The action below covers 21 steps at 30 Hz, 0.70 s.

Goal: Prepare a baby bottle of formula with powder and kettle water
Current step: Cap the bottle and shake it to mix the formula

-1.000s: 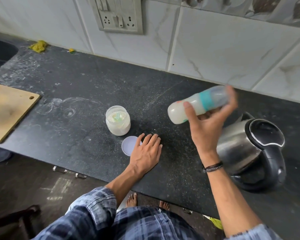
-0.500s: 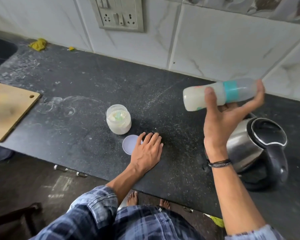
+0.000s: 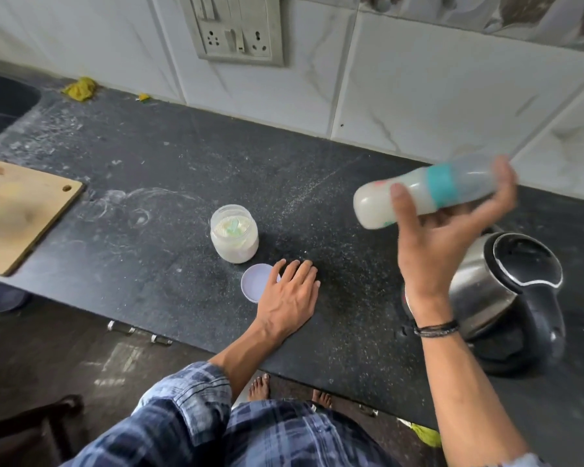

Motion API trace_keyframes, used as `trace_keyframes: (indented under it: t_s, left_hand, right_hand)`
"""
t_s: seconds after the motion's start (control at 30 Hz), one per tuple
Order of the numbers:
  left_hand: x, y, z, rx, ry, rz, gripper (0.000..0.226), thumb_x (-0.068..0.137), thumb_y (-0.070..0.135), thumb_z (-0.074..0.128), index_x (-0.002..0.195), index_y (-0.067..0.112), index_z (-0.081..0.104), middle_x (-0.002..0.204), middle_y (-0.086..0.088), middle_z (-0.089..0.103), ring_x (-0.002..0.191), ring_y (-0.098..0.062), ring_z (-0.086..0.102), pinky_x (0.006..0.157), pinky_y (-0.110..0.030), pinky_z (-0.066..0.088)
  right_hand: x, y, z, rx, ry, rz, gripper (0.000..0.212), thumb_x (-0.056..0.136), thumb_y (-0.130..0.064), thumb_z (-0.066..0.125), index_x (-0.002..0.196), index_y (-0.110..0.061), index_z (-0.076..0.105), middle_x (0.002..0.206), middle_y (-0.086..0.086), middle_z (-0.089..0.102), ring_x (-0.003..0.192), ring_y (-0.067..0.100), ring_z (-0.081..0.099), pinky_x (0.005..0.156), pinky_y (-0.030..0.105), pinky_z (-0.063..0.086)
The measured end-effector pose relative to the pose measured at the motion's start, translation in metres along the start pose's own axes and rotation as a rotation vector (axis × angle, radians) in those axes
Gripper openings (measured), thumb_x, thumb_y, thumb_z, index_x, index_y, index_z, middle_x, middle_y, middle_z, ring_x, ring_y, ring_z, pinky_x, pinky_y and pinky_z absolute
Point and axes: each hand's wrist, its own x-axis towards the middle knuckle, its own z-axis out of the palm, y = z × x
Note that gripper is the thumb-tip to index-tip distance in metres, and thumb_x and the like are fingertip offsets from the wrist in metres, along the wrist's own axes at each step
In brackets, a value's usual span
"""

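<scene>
Right hand (image 3: 442, 244): thumb and fingers wrapped round the baby bottle (image 3: 425, 192), held on its side in the air just beside the kettle (image 3: 506, 291). The bottle is collared, capped and holds milky liquid (motion blur suggests shaking). Left hand (image 3: 287, 294): fingers straight, flat on the countertop (image 3: 149, 264) at the rim of the loose lid (image 3: 255, 281). The powder jar (image 3: 234, 238) stands open.

Assessment: powder and water appear in, with mixing in hand. Outstanding: set the bottle down, close the jar.

Light was soft and kinda dim, shadows faint. The bottle (image 3: 439, 189) was motion-blurred, and the edges looked bent.
</scene>
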Motion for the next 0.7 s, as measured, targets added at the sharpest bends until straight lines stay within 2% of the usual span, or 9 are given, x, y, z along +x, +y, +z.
trace_keyframes:
  t_s: [0.07,0.17,0.27,0.33,0.37,0.4,0.47,0.6,0.7]
  left_hand:
    - [-0.001,-0.001,-0.001,0.0,-0.016,0.0,0.034,0.108,0.033,0.044,0.124,0.013,0.067,0.131,-0.003,0.066,0.119,-0.025,0.062,0.114,-0.046,0.036]
    - [-0.002,-0.001,0.0,-0.005,0.01,0.012,0.033,0.108,0.033,0.046,0.123,0.013,0.068,0.129,-0.003,0.067,0.117,-0.025,0.063,0.113,-0.046,0.035]
    - [0.0,0.0,0.001,0.0,0.026,0.01,0.032,0.107,0.032,0.048,0.122,0.013,0.069,0.128,-0.003,0.068,0.116,-0.025,0.064,0.112,-0.046,0.035]
    - [0.0,0.0,0.0,0.005,0.022,0.002,0.032,0.107,0.032,0.048,0.121,0.013,0.069,0.128,-0.003,0.068,0.116,-0.025,0.064,0.112,-0.046,0.035]
    - [-0.001,0.0,0.0,0.002,0.022,0.006,0.032,0.107,0.032,0.048,0.121,0.013,0.069,0.128,-0.003,0.068,0.116,-0.025,0.064,0.112,-0.046,0.035]
    - [-0.002,0.0,0.0,-0.002,0.024,0.01,0.032,0.107,0.032,0.048,0.121,0.013,0.069,0.128,-0.003,0.067,0.116,-0.025,0.064,0.112,-0.046,0.035]
    - [-0.002,0.0,0.001,-0.007,0.027,0.013,0.032,0.106,0.032,0.048,0.121,0.013,0.068,0.128,-0.003,0.067,0.116,-0.025,0.063,0.112,-0.046,0.035]
    - [-0.002,-0.001,0.003,-0.004,0.019,0.001,0.032,0.106,0.033,0.049,0.122,0.013,0.068,0.13,-0.002,0.067,0.117,-0.025,0.063,0.112,-0.046,0.037]
    - [-0.002,-0.002,0.003,-0.013,0.005,0.003,0.033,0.107,0.033,0.047,0.123,0.013,0.068,0.132,-0.003,0.066,0.119,-0.025,0.062,0.112,-0.047,0.039]
  right_hand:
    - [-0.001,0.0,0.002,0.0,0.016,0.006,0.096,0.084,-0.004,0.086,0.151,-0.014,0.018,0.154,0.0,0.031,0.135,0.023,0.055,0.099,0.049,0.058]
    - [-0.005,0.015,0.0,-0.22,-0.17,0.052,0.094,0.079,-0.023,0.092,0.15,-0.031,0.031,0.144,-0.028,0.044,0.125,0.006,0.059,0.096,0.047,0.059]
    - [-0.014,0.028,-0.002,-0.237,-0.148,0.008,0.092,0.081,-0.023,0.092,0.149,-0.036,0.031,0.144,-0.044,0.036,0.132,0.005,0.054,0.1,0.044,0.058]
    - [-0.018,0.041,-0.003,-0.312,-0.184,0.016,0.093,0.081,-0.026,0.091,0.151,-0.037,0.03,0.15,-0.038,0.036,0.138,0.014,0.053,0.105,0.047,0.055]
    - [-0.02,0.049,-0.004,-0.372,-0.23,0.036,0.093,0.081,-0.026,0.091,0.151,-0.036,0.029,0.153,-0.028,0.04,0.138,0.016,0.053,0.108,0.047,0.052]
    - [-0.023,0.058,-0.006,-0.428,-0.284,0.056,0.093,0.081,-0.026,0.09,0.151,-0.035,0.03,0.154,-0.019,0.044,0.138,0.016,0.053,0.11,0.047,0.05]
    - [-0.031,0.074,-0.009,-0.507,-0.394,0.067,0.09,0.082,-0.024,0.089,0.153,-0.031,0.034,0.15,-0.012,0.047,0.134,0.012,0.052,0.112,0.044,0.048]
    - [-0.044,0.1,-0.015,-0.6,-0.522,0.089,0.089,0.084,-0.024,0.088,0.152,-0.035,0.032,0.144,0.007,0.057,0.125,0.025,0.056,0.106,0.038,0.048]
    - [-0.052,0.113,-0.018,-0.677,-0.548,0.081,0.087,0.085,-0.027,0.087,0.152,-0.036,0.033,0.134,0.011,0.061,0.115,0.03,0.06,0.095,0.047,0.054]
